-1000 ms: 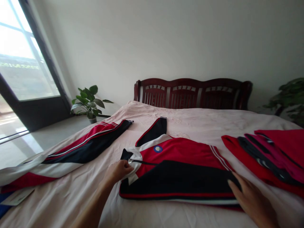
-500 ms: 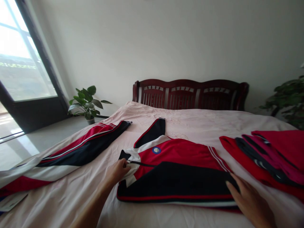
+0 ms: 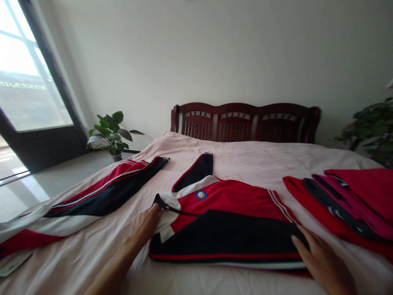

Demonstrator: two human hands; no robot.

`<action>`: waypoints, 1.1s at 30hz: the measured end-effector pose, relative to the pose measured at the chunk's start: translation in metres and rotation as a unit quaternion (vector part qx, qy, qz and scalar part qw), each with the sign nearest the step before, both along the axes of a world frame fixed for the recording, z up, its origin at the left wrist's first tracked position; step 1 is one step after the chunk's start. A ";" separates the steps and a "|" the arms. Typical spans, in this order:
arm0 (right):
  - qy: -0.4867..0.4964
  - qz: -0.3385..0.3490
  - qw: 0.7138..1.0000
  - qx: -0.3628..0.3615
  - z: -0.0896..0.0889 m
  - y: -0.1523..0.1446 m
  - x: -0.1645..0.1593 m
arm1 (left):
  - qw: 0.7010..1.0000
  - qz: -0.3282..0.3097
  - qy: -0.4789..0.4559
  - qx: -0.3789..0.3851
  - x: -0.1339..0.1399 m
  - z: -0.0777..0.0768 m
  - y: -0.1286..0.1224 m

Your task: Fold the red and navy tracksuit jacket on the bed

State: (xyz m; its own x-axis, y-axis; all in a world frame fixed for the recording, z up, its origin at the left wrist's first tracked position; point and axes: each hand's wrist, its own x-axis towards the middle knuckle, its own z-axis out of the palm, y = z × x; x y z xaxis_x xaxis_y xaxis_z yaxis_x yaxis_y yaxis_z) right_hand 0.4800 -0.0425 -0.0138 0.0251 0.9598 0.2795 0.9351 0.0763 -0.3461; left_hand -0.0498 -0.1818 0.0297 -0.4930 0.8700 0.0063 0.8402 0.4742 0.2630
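A red, white and black zip-up jacket (image 3: 233, 190) lies front-up on the bed, its collar toward my left. One black sleeve is folded lengthwise over its near side; the other juts toward the headboard. My left hand (image 3: 147, 219) pinches the dark collar, beside the zipper pull. At the opposite end, my right hand (image 3: 321, 254) rests on the hem and the end of the folded sleeve. Its thumb and fingers are apart, and its palm side is hidden.
Another red, white and black garment (image 3: 104, 198) stretches along the left of the bed, a white tag (image 3: 14, 264) by its near end. Folded red, grey and pink clothes (image 3: 353, 200) lie on the right. A potted plant (image 3: 112, 133) stands beyond the bed's left edge. The wooden headboard (image 3: 245, 121) is behind.
My left hand has shifted slightly left along the collar, toward its tip, uncovering the zipper pull. My right hand stays at the hem.
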 end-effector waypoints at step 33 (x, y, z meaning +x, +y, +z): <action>-0.122 -0.016 0.992 0.023 0.027 -0.002 -0.005 | 0.989 -0.130 0.071 -0.026 0.052 0.069 0.090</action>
State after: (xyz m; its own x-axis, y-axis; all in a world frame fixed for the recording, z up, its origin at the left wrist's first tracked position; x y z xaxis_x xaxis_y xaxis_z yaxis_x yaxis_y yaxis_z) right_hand 0.4754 -0.0448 0.0135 -0.0190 0.9454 0.3252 0.9929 0.0561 -0.1051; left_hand 0.0022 -0.0914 0.0984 -0.2501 0.9681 0.0114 0.9621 0.2472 0.1148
